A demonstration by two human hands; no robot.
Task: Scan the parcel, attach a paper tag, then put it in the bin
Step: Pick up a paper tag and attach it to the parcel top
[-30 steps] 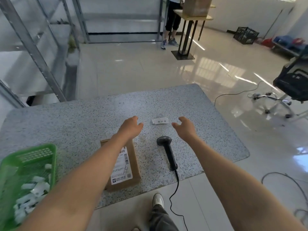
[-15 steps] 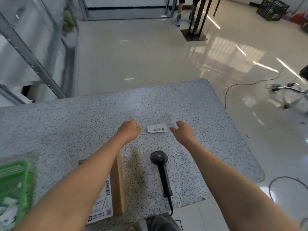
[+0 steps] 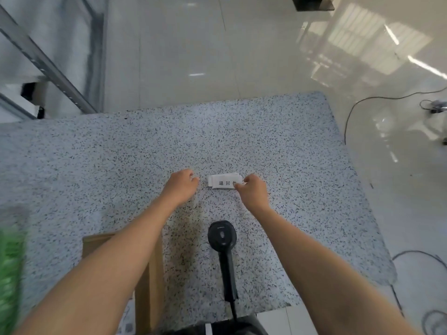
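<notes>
A small stack of white paper tags (image 3: pixel 223 181) with black characters lies in the middle of the speckled table (image 3: pixel 290 165). My right hand (image 3: pixel 252 192) touches the stack's right end with its fingertips pinching at the edge. My left hand (image 3: pixel 181 186) rests just left of the tags, fingers curled, holding nothing. The brown cardboard parcel (image 3: pixel 147 274) lies near the front edge, mostly hidden under my left forearm. A black handheld scanner (image 3: pixel 222 240) lies between my arms, its handle pointing toward me.
A green plastic bin (image 3: pixel 9 267) shows blurred at the left edge. A metal shelf frame (image 3: pixel 48 66) stands beyond the table's far left. Cables (image 3: pixel 362 102) lie on the glossy floor to the right.
The camera tilted further down. Both hands moved forward to the tags; my right hand's fingers now touch the stack's right end, and my left hand closed in beside its left end.
</notes>
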